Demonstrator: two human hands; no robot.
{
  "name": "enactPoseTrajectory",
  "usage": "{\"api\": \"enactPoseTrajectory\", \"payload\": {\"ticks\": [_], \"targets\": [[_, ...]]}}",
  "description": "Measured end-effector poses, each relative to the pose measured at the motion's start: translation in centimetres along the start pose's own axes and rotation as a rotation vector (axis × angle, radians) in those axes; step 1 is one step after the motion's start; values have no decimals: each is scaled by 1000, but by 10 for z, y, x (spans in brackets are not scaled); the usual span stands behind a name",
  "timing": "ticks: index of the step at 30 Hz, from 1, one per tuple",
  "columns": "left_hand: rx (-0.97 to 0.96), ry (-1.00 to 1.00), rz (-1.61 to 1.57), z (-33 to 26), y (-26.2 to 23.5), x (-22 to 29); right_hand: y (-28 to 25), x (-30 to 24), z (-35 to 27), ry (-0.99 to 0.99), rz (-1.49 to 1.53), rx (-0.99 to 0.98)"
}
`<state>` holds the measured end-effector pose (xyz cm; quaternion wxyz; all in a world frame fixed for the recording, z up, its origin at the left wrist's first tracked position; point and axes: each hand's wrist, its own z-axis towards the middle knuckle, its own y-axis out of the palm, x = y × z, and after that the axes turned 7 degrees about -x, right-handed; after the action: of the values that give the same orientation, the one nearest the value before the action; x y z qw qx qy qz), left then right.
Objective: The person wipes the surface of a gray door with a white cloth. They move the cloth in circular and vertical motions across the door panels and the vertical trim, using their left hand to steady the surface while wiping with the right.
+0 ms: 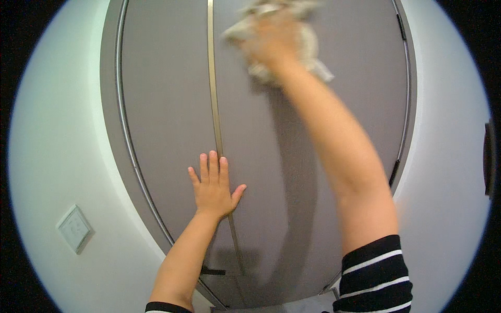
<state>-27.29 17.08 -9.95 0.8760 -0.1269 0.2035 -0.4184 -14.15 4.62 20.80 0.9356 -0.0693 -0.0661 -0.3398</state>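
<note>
A pale, crumpled cloth (308,49) is being pressed against the grey door (167,104), high up near the door's top edge and right of its middle. The right hand (274,39) is bunched around the cloth, fingers closed on it, with folds of fabric spilling out below and to the side of the grip (both hand and cloth are blurred, so the finer detail of the hold cannot be made out). The right forearm is stretching up across the door's right half from a black-and-white striped sleeve (376,276) at the lower edge of the view, and it is casting a soft shadow on the panel beside it.

The left hand (214,188) is lying flat on the door lower down, around mid-height, fingers spread and holding nothing, the palm resting just left of a slim brass-coloured vertical strip (211,78) that is running down the door. The two hands are well apart.

A thin metal trim (122,115) is framing the panel. Beyond it, white wall (52,130) is showing on both sides, with a white wall switch (74,228) sitting left of the door's lower corner.
</note>
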Motion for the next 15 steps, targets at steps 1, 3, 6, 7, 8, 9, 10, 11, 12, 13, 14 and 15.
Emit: {"api": "enactPoseTrajectory", "payload": {"ticks": [1,3,6,7,8,9,10,11,12,13,14,15], "targets": [[3,2,-11,0,3,0,1,-34,-17,-159,174,-57],[15,8,-28,3,5,6,-6,-84,-56,-637,27,-213],[61,29,-53,12,7,12,7,-103,-100,-1285,273,-255],[92,46,-50,17,7,7,2,-96,-94,-1236,303,-199],[97,41,-47,11,5,0,-2,-90,-93,-1202,366,-155],[83,30,-54,3,4,9,1,-73,-98,-1167,421,-159],[82,30,-45,4,-3,14,5,-49,-80,-1137,388,-101],[87,33,-53,3,-6,16,-5,-22,-69,-935,414,-60],[88,35,-29,0,-9,12,-5,8,-56,-734,454,-110],[103,41,-25,1,-12,14,-6,40,-48,-429,325,103],[108,43,-5,-2,-15,10,-33,66,-36,-188,170,16],[108,42,-3,-1,-17,12,-30,104,-35,45,54,96]]}}
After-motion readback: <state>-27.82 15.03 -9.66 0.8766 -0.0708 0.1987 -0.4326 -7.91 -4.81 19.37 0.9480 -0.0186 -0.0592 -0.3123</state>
